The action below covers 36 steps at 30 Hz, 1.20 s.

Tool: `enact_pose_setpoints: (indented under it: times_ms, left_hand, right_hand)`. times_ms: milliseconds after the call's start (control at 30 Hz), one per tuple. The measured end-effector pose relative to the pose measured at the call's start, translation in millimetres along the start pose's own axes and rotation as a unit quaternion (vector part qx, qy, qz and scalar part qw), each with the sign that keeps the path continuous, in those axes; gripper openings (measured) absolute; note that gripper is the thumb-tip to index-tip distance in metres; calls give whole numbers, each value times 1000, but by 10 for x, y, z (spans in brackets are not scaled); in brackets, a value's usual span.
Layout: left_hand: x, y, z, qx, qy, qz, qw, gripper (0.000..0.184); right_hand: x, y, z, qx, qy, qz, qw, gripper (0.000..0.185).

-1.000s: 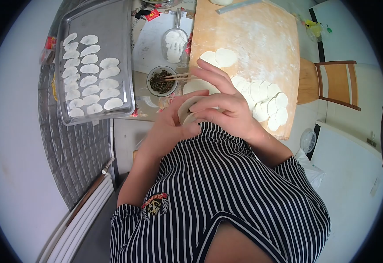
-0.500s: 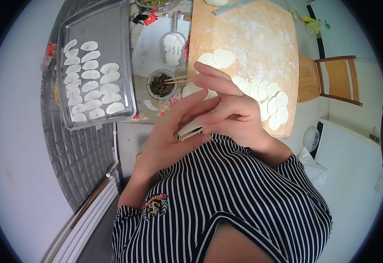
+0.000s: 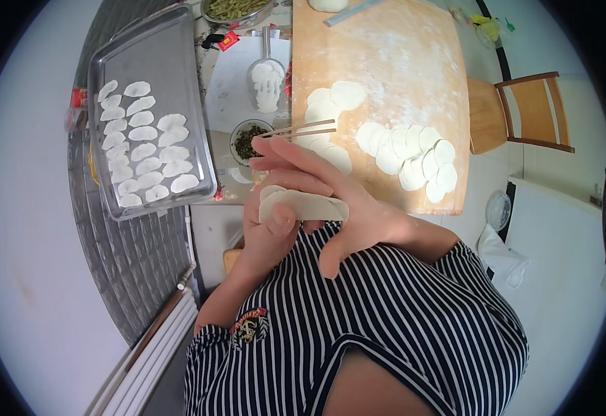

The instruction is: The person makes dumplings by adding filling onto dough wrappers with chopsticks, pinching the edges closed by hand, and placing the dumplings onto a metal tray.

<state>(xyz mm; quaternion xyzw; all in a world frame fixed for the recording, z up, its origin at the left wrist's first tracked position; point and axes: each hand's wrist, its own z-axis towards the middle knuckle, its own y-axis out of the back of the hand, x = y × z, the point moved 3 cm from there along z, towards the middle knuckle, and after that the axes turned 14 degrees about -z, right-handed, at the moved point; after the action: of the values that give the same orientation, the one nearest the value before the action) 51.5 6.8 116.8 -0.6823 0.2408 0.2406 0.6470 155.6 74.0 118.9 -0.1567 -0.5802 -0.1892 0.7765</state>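
Observation:
Close to my chest, my left hand (image 3: 267, 232) pinches a folded dumpling (image 3: 310, 207) under its thumb. The dumpling is pale, long and flattened, with one end reaching toward my right palm. My right hand (image 3: 348, 201) is open, fingers stretched over the left hand's fingers and thumb spread away below. Just beyond the fingers stands a bowl of dark chopped filling (image 3: 246, 142). A pair of chopsticks (image 3: 306, 128) rests in it, pointing over the board. Round dough wrappers (image 3: 407, 149) lie overlapped on the wooden board (image 3: 400, 62).
On the left, a metal tray (image 3: 156, 48) carries several rows of dumplings (image 3: 142, 134). A scoop of flour (image 3: 267, 80) lies on white paper behind the bowl. At the back sits a metal bowl of green food (image 3: 237, 8). A wooden chair (image 3: 535, 111) stands right of the board.
My right thumb and fingers have let go of the dumpling and spread apart. The dumpling, partly hidden before, now lies in plain view under my left thumb.

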Motion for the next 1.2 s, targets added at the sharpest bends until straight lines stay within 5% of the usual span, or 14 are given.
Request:
enact_pose_setpoints:
  times_ms: [133, 200, 233, 300, 333, 400, 633, 700, 900, 1200]
  left_hand:
    - [3, -40, -18, -45, 38, 15, 998, 52]
    - [32, -69, -27, -64, 29, 60, 996, 42]
    - [59, -22, -31, -65, 29, 61, 996, 42]
    - [66, 72, -57, -88, -38, 282, 955, 39]
    - [51, 67, -55, -98, -60, 353, 929, 39]
    - [24, -5, -44, -134, -77, 215, 964, 39]
    - [-76, -50, 3, -111, -64, 269, 955, 43]
    - [-116, -78, 3, -128, -7, 276, 953, 44]
    - [-119, -81, -27, -110, -81, 423, 896, 43]
    - [-18, -29, -16, -163, -77, 404, 897, 42]
  right_hand:
    - [-23, 7, 41, -7, 5, 60, 998, 133]
    - [9, 29, 60, 13, 32, 23, 999, 101]
    - [8, 46, 71, 13, 33, 23, 999, 101]
    - [18, 72, 81, -9, 43, -110, 993, 59]
    - [15, 45, 80, -9, 42, -109, 993, 59]
    - [13, 19, 66, -86, 26, -107, 990, 38]
    - [16, 130, 80, -58, 16, -192, 980, 42]
    - [-73, 63, 49, -12, -114, 11, 993, 44]
    - [-36, 20, 32, -32, -37, -138, 989, 42]
    - [-108, -8, 33, -59, -25, -161, 985, 39]
